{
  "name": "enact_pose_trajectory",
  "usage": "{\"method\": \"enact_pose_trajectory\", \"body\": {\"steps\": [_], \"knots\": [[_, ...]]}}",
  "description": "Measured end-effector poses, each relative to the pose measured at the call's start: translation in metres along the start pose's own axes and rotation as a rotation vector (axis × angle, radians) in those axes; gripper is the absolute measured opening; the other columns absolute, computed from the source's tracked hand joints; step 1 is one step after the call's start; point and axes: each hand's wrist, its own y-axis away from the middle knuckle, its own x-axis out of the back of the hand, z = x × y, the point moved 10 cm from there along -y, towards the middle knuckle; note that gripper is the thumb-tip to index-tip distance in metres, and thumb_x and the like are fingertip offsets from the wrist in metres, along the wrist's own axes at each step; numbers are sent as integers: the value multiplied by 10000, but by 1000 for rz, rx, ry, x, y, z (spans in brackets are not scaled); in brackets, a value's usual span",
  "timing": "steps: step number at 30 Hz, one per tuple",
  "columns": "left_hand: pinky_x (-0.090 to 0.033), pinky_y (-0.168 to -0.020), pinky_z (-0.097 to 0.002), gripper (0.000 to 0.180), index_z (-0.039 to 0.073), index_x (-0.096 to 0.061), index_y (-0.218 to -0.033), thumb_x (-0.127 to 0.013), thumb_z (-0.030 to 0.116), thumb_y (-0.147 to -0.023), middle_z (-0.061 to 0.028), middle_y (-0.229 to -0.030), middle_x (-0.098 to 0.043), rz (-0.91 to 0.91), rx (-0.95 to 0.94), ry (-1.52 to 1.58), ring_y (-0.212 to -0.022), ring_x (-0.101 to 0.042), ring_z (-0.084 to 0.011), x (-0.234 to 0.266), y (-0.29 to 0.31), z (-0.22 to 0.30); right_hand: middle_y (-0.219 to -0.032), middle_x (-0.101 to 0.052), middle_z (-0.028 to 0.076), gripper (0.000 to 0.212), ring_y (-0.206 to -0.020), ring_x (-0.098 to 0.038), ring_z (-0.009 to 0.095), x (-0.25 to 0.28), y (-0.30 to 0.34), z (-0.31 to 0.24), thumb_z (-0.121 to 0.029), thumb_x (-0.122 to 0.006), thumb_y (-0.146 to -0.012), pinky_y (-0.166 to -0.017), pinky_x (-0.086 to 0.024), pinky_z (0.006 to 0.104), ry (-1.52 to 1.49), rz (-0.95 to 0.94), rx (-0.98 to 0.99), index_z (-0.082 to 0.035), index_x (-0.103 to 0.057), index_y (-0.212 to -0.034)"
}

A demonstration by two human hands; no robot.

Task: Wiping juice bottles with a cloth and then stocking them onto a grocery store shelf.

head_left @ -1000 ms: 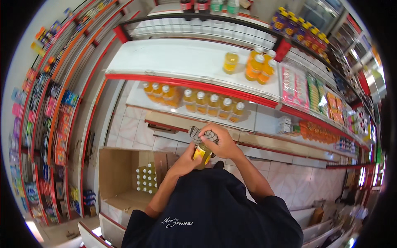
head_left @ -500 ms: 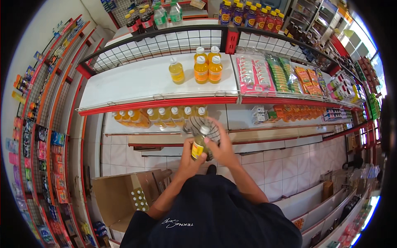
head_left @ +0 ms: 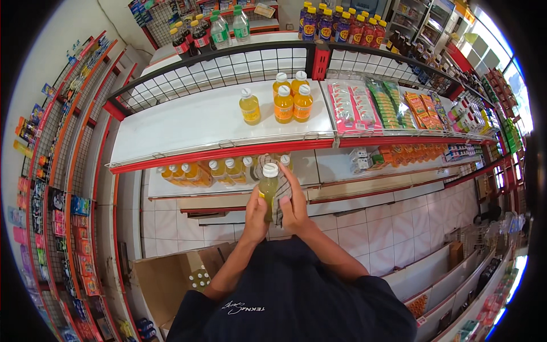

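Head view: one bottle, white-capped, is in front of the white shelf, left hand curled round it, right hand clasping a striped cloth against its side.

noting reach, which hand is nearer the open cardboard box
Left. The left hand, gripping the bottle, is above and right of the cardboard box in the picture; the right hand, with the cloth, is farther right.

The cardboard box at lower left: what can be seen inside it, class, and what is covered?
Several white-capped bottles stand inside the cardboard box. The left forearm and sleeve cover part of it, so the total count cannot be told.
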Motion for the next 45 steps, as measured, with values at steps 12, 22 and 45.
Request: {"method": "enact_pose_trajectory", "body": {"steps": [12, 22, 45], "knots": [[-406, -1001, -320, 599, 30, -390, -1375, -398, 516, -1026, -78, -1269, -522, 230, 49, -37, -1183, -501, -159, 58, 3, -18, -1531, -274, 296, 589, -1419, -287, 453, -27, -2, -12, -219, -551, -929, -1152, -243, 498, 167, 44, 108, 20, -389, -1443], [-539, -914, -366, 622, 20, -424, -1380, -319, 527, -1035, -145, -1314, -552, 155, 183, 117, -1117, -619, -229, 72, -8, -18, -1494, -368, 260, 574, -1398, -364, 391, -48, 16, -16, -272, -544, -946, -1158, -184, 562, 493, -10, 105, 31, -428, -1420], [-543, -855, -414, 477, 61, -421, -1365, -267, 404, -1071, -168, -1199, -590, 156, 281, 207, -1007, -618, -259, 72, -3, -23, -819, -643, 188, 348, -783, -663, 280, 43, -1, 46, -254, -646, -930, -718, -498, 382, 426, 22, -471, 5, -537, -1134]]}}
